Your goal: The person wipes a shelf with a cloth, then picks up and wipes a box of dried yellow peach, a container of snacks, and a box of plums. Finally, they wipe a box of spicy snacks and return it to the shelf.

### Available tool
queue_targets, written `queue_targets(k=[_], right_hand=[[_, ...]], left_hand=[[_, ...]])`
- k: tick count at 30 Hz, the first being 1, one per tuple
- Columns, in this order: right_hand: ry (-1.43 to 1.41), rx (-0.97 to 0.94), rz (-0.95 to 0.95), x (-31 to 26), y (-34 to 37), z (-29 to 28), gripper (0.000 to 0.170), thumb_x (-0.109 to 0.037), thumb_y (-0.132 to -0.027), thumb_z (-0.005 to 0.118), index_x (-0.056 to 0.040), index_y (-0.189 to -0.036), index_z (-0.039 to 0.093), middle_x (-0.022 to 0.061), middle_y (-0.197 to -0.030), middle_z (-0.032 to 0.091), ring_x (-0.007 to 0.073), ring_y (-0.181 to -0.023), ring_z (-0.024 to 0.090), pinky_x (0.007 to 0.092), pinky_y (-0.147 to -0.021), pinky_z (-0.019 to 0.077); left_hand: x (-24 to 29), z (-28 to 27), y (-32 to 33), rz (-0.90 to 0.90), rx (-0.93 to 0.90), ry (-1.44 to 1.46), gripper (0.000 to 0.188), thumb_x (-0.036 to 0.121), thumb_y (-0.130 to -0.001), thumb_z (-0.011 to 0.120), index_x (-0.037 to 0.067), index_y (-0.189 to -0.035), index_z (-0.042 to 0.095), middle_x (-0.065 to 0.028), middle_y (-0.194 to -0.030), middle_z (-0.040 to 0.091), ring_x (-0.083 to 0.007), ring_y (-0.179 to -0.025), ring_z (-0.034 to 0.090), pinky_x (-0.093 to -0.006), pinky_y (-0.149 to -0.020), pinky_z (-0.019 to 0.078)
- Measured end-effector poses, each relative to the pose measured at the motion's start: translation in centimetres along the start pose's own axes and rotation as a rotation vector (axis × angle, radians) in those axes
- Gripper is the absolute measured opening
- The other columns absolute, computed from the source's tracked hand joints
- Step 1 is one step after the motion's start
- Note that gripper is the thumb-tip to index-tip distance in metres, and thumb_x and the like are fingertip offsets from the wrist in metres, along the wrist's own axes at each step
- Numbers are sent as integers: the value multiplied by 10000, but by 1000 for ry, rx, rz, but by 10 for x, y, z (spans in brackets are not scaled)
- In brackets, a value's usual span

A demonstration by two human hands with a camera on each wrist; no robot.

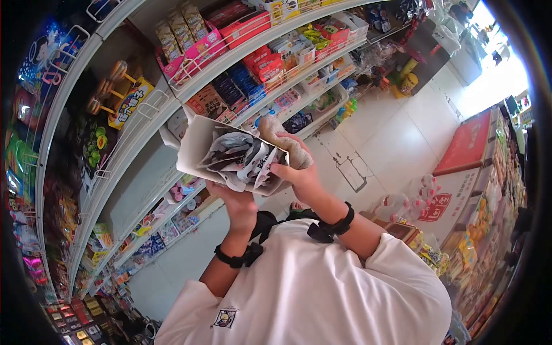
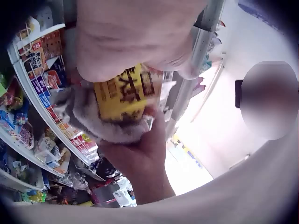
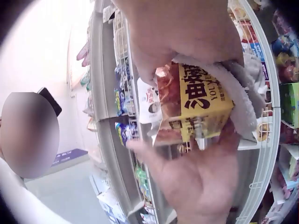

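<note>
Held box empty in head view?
No, several dark and white packets show inside the open box.

Loose pale T-shirt [image 1: 310, 287], short wide sleeves, soft folds across front. Small square dark-edged print [image 1: 225, 318] at 7 o'clock, cartoon figure inside. Black wrist strap [image 1: 226, 259] behind left hand [image 1: 234, 208], 7 o'clock; matching black band [image 1: 347, 218] behind right hand [image 1: 303, 183], 4 o'clock; dark block on each. Black legwear [image 1: 262, 224] near 6 o'clock, mostly hidden. Left wrist view: dark flat device [image 2: 238, 93] beside head, 3 o'clock.
</note>
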State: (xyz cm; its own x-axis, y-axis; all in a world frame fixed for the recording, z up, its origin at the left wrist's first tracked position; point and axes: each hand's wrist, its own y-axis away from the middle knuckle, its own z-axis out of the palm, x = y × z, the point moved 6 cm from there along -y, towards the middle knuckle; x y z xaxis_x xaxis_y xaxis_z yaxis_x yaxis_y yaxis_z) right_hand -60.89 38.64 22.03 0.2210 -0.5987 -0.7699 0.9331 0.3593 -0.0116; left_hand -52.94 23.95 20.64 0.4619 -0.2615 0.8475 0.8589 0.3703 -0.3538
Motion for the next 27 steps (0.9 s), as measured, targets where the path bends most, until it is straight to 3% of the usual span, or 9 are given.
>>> queue_targets(k=[3,5,7,9,14,17,21,23,27], right_hand=[[-34,27,64,-4,-5,-24,610,-59,-748,797,-102,-1304,550,5,-1120,625,128,-1028,599,313,-938,479],[-6,-78,243,-4,-5,-31,618,-78,-749,788,-98,-1315,543,23,-1105,642,134,-1020,609,325,-943,483],[36,-117,307,-8,-6,-37,607,-105,-746,795,-91,-1305,558,43,-1106,651,142,-1032,615,318,-947,485],[330,-249,331,-9,-7,-35,545,-139,-752,795,-79,-1257,599,38,-1092,653,145,-1023,619,312,-937,491],[938,-217,358,-11,-9,-29,708,-270,-699,859,-3,-1296,587,69,-1108,666,137,-1012,609,294,-919,481],[735,-196,344,-9,-14,-35,710,-297,-723,850,21,-1297,579,85,-1118,666,141,-985,619,294,-885,497],[555,-309,427,18,-19,-43,743,-455,-741,815,-1,-1288,600,107,-1106,684,190,-998,644,322,-901,503],[819,-126,307,22,-22,-59,654,-421,-808,798,7,-1268,615,74,-1035,693,140,-938,638,292,-854,509],[755,-102,412,20,-18,-58,571,-405,-886,735,4,-1267,620,71,-995,694,124,-904,633,294,-821,517]], left_hand=[[11,-42,1,-120,133,189,1174,682,-699,760,241,-1552,83,-57,-1590,239,-315,-1456,261,-536,-1174,254],[10,-83,-5,-439,188,306,1163,828,-681,622,226,-1562,158,-58,-1593,270,-336,-1459,266,-559,-1163,273],[18,-84,-15,-509,191,340,1204,884,-664,560,233,-1582,130,-111,-1580,297,-341,-1456,276,-559,-1152,301],[18,-57,-8,-695,-290,309,1239,902,-648,550,253,-1595,85,-171,-1594,248,-330,-1466,259,-534,-1170,276],[-19,-38,21,-690,-442,24,1340,876,-648,589,54,-1585,93,-196,-1599,229,-332,-1450,294,-442,-1201,213],[-2,-20,38,-873,-170,229,1243,807,-724,604,42,-1577,125,-185,-1602,226,-325,-1446,302,-450,-1184,260],[-35,-77,72,-1028,-291,457,1157,661,-753,688,27,-1565,160,-180,-1588,253,-322,-1429,333,-452,-1143,340],[-25,-59,62,-1034,-433,284,1101,533,-731,749,22,-1545,213,-184,-1535,347,-330,-1368,421,-460,-1100,404],[-34,-67,65,-1118,-294,373,1073,554,-703,717,25,-1523,269,-198,-1484,413,-362,-1346,444,-478,-1115,392]])
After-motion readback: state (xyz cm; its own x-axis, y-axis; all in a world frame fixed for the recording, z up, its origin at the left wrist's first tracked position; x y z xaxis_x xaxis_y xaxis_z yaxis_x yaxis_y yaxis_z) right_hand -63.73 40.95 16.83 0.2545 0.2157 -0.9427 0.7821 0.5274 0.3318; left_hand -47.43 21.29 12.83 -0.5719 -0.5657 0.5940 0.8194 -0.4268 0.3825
